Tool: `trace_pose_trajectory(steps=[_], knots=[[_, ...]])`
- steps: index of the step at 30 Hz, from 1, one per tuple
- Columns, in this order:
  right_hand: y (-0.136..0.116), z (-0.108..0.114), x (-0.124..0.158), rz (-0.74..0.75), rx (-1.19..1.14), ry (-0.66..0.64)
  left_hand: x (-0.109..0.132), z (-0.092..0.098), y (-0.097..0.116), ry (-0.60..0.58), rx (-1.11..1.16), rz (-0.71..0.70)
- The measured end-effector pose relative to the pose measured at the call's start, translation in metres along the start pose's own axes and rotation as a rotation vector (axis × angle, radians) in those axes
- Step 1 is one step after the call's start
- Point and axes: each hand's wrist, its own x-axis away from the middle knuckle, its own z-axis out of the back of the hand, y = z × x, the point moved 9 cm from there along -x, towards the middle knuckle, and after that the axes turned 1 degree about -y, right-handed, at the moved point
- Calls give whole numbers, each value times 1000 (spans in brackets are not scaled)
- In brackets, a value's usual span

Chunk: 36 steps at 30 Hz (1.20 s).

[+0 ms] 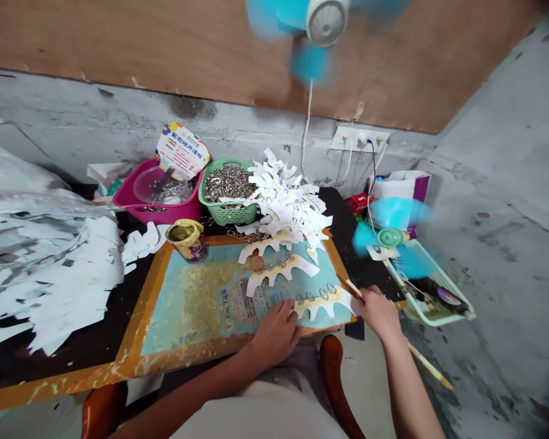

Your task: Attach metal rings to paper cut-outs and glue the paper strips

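Note:
In front of me lies a white scalloped paper strip [327,303] with several metal rings along its yellow-smeared top edge. My left hand [277,334] has its fingers closed on the strip's left end. At the other end, my right hand [379,311] is wrapped round a thin wooden brush [432,367] and touches the strip's corner. The brush's yellowish, coated end points back toward the lower right. Two similar strips with rings, a nearer one [281,272] and a farther one [265,245], lie beyond on the blue, tape-edged mat [183,305].
A tub of yellowish paste [187,241] stands at the mat's back left. Behind are a pink basket [150,214], a green basket [229,213] of metal rings, and piled ringed strips [293,204]. Paper scraps [73,268] heap at left. A blue fan [391,238] spins at right.

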Motion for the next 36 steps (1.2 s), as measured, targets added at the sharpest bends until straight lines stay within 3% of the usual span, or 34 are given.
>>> trace_pose_trajectory(steps=[3,7,12,15,18,24,29,32,36], knots=[[-29,14,-2,26,31,61,4,8,-2,64,28,18],[-89,24,-20,178,6,66,13,22,-18,195,-3,77],[-130,20,-48,210,-10,12,18,41,-66,209,-79,283],[-129,20,-51,208,-14,-4,21,48,-94,157,-112,404],[-114,24,-44,206,-26,-18,20,44,-103,112,-104,425],[-62,42,-31,87,-75,67,9,24,-80,79,37,290],[-30,29,-33,-90,-45,36,2,19,-56,60,178,156],[-32,27,-31,-85,-38,53,-1,33,-73,127,134,259],[-54,46,-24,2,-40,118,-10,60,-116,159,-38,454]])
